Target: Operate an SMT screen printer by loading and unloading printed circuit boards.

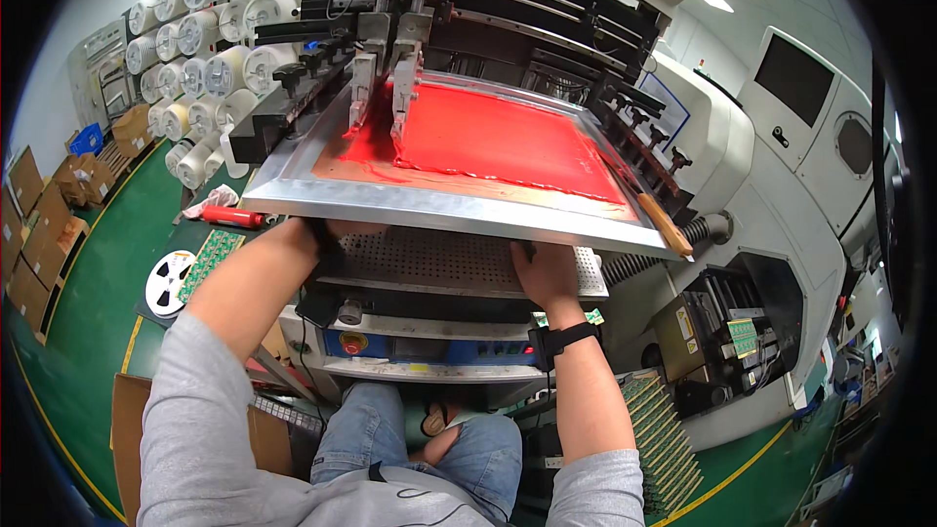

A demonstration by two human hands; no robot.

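A metal-framed printing screen (420, 210) spread with red paste (498, 141) sits raised in the machine in front of me. Beneath its near edge is a perforated metal plate (429, 262). My left hand (356, 227) reaches under the frame's left part, and its fingers are hidden there. On the right side, my right hand (549, 273) is over the plate; the thumb shows, while the other fingers disappear below the frame. Two squeegee holders (404, 102) stand at the left of the paste. Across the frame's right corner lies a spatula with a wooden handle (664, 224).
Left of the machine are a white reel (168, 283), a green circuit board panel (210, 259) and a red cylinder (232, 217). White spools (265, 15) fill a rack behind. An upright row of circuit boards (659, 444) stands low right, beside a white machine (625, 390).
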